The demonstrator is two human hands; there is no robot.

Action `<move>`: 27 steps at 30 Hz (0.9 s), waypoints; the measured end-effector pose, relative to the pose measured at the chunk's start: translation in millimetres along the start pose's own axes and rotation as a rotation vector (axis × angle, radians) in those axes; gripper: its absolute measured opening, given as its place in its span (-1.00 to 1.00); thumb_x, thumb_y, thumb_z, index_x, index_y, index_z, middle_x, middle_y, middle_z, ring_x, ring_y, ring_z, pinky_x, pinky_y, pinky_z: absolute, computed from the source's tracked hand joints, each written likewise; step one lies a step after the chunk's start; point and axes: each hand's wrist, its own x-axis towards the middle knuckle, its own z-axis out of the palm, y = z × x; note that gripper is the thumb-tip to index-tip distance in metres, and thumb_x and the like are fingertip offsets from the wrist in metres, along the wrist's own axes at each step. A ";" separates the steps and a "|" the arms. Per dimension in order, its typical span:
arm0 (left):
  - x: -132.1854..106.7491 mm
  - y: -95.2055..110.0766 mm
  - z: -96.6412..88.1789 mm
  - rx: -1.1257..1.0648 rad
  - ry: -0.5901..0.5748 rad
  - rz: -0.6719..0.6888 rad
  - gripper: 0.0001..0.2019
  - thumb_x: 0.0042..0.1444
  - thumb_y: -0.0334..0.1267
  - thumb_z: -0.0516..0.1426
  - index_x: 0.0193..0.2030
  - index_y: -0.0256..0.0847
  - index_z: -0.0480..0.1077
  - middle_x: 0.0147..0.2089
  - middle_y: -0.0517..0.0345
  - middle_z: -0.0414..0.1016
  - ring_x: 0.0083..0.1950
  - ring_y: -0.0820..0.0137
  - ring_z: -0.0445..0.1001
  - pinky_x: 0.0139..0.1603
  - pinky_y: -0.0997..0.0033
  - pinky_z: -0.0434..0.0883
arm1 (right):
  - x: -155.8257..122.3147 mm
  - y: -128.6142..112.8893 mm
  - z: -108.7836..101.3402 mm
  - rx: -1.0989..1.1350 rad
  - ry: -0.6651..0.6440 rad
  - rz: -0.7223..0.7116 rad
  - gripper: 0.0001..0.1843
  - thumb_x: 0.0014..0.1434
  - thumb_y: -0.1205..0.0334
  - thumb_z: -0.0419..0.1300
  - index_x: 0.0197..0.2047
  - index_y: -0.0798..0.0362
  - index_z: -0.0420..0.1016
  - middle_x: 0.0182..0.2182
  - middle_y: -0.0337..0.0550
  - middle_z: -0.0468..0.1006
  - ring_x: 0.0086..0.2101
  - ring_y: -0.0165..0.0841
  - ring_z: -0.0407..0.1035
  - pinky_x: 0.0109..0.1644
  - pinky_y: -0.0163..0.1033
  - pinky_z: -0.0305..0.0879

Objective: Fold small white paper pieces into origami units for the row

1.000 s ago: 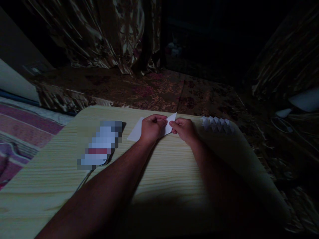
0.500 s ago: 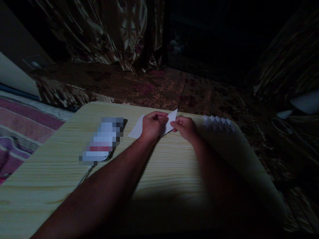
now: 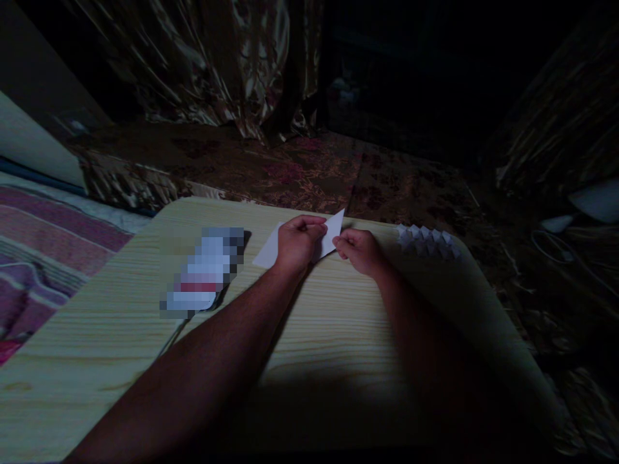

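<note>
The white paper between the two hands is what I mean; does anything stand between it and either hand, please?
Nothing visible does: the left hand holds the paper, and the right hand is at its right edge. The small white pieces sit to the right of the right hand, out of the way.

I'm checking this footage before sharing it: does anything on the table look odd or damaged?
One thing: coarse pixels mask an object left of the hands on the table, hiding its condition. Otherwise nothing stands out: folded paper pieces sit in rows at right, and the left hand and right hand hold white paper.
</note>
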 end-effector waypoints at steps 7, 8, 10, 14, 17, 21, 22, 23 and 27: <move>-2.5 3.2 1.9 -0.031 0.002 0.001 -0.72 -0.28 -0.23 0.34 -0.36 -0.28 0.53 -0.48 0.15 0.51 -0.52 0.47 0.39 -0.50 0.50 0.30 | 0.5 4.6 1.8 -0.002 0.025 0.010 -0.66 0.10 -0.02 0.17 -0.51 0.08 0.37 -0.61 -0.24 0.44 -0.58 -0.47 0.27 -0.49 -0.34 0.15; -3.0 3.8 2.1 -0.031 0.004 -0.001 -0.72 -0.28 -0.23 0.34 -0.36 -0.28 0.52 -0.48 0.15 0.51 -0.52 0.47 0.39 -0.50 0.50 0.30 | 0.1 3.9 1.4 0.001 0.036 0.015 -0.66 0.10 -0.01 0.17 -0.52 0.08 0.37 -0.63 -0.25 0.41 -0.60 -0.47 0.25 -0.51 -0.34 0.13; -3.6 4.6 2.3 -0.029 -0.003 -0.010 -0.72 -0.27 -0.23 0.34 -0.35 -0.28 0.53 -0.47 0.14 0.52 -0.52 0.46 0.39 -0.50 0.50 0.30 | -1.0 1.4 0.5 0.011 0.051 0.019 -0.67 0.09 0.02 0.18 -0.55 0.08 0.34 -0.67 -0.29 0.37 -0.63 -0.50 0.20 -0.53 -0.35 0.10; -3.8 4.6 2.2 -0.039 -0.044 -0.027 -0.69 -0.24 -0.24 0.31 -0.28 -0.30 0.54 -0.43 0.11 0.54 -0.49 0.45 0.42 -0.47 0.47 0.34 | -1.2 -2.7 -1.1 0.042 0.066 0.025 -0.70 0.06 0.09 0.18 -0.59 0.08 0.33 -0.68 -0.29 0.38 -0.62 -0.50 0.22 -0.50 -0.35 0.12; -4.0 4.1 2.0 -0.035 -0.065 -0.036 -0.66 -0.24 -0.26 0.31 -0.23 -0.29 0.54 -0.41 0.11 0.54 -0.49 0.44 0.43 -0.46 0.47 0.35 | 1.1 -0.6 -0.8 0.115 0.090 0.032 -0.79 0.02 0.14 0.20 -0.53 0.09 0.39 -0.63 -0.27 0.43 -0.57 -0.46 0.30 -0.46 -0.35 0.19; -4.7 4.9 1.6 -0.003 -0.135 -0.042 -0.63 -0.23 -0.29 0.28 -0.19 -0.27 0.53 -0.39 0.14 0.54 -0.49 0.44 0.43 -0.48 0.48 0.33 | 2.9 4.2 -0.8 0.127 0.128 0.013 -0.80 0.03 0.14 0.17 -0.51 0.09 0.41 -0.61 -0.28 0.42 -0.57 -0.45 0.29 -0.47 -0.34 0.18; -4.9 5.5 1.4 0.009 -0.169 -0.041 -0.66 -0.22 -0.29 0.27 -0.21 -0.27 0.53 -0.40 0.15 0.53 -0.49 0.44 0.42 -0.48 0.48 0.33 | 2.7 4.6 -1.1 0.112 0.118 0.007 -0.80 0.03 0.15 0.17 -0.51 0.09 0.42 -0.62 -0.29 0.41 -0.57 -0.45 0.28 -0.48 -0.35 0.17; -5.0 6.0 1.1 0.026 -0.207 -0.040 -0.69 -0.21 -0.28 0.27 -0.24 -0.27 0.52 -0.41 0.15 0.53 -0.49 0.45 0.42 -0.48 0.49 0.32 | 2.3 4.7 -1.5 0.094 0.101 -0.001 -0.80 0.03 0.15 0.17 -0.52 0.09 0.41 -0.63 -0.30 0.39 -0.57 -0.46 0.26 -0.48 -0.35 0.15; -4.1 6.1 -1.3 0.102 -0.337 -0.043 -0.75 -0.19 -0.24 0.27 -0.32 -0.29 0.53 -0.40 0.13 0.53 -0.46 0.43 0.43 -0.44 0.47 0.33 | 0.5 3.1 -2.5 0.033 0.020 -0.047 -0.79 0.04 0.17 0.17 -0.55 0.09 0.38 -0.64 -0.32 0.34 -0.56 -0.47 0.23 -0.47 -0.35 0.10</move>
